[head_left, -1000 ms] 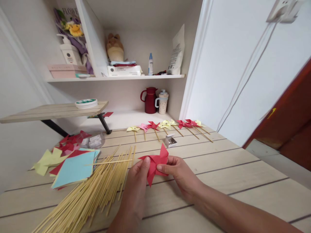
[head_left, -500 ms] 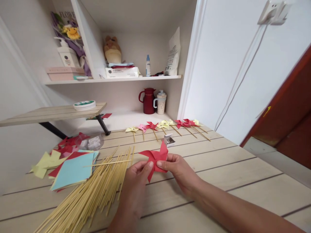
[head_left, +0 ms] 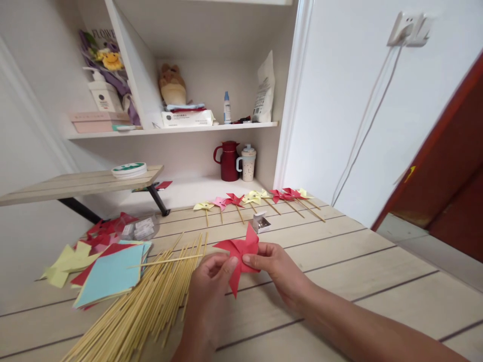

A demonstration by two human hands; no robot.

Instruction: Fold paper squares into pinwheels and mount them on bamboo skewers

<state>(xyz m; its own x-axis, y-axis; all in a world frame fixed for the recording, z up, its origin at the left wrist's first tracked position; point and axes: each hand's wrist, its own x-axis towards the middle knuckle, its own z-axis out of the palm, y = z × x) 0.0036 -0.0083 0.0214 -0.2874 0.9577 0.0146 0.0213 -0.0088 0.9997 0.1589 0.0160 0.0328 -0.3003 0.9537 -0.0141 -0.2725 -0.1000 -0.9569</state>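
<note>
Between my two hands is a red paper pinwheel (head_left: 241, 246), its folded points spread out above the tabletop. My right hand (head_left: 273, 264) pinches its right side, thumb on the front near the middle. My left hand (head_left: 213, 274) is closed at its left side, thumb and fingers at the pinwheel's edge; whether anything else is in those fingers is hidden. No stick shows on this pinwheel. Left of my hands lies a pile of thin wooden sticks (head_left: 151, 296). Just beyond the pinwheel stands a small open box (head_left: 260, 222) with tiny shiny pieces inside.
Finished pinwheels on sticks (head_left: 234, 200) line the table's back. At left are coloured paper squares (head_left: 111, 276), a yellow pinwheel shape (head_left: 68, 264), red folded paper and a clear container of small boxes (head_left: 143, 229). A raised wooden stand (head_left: 75, 181) is behind them.
The view has shifted slightly. The red pinwheel has turned a little, its lower point swinging to the right, while both hands stay at its sides.
</note>
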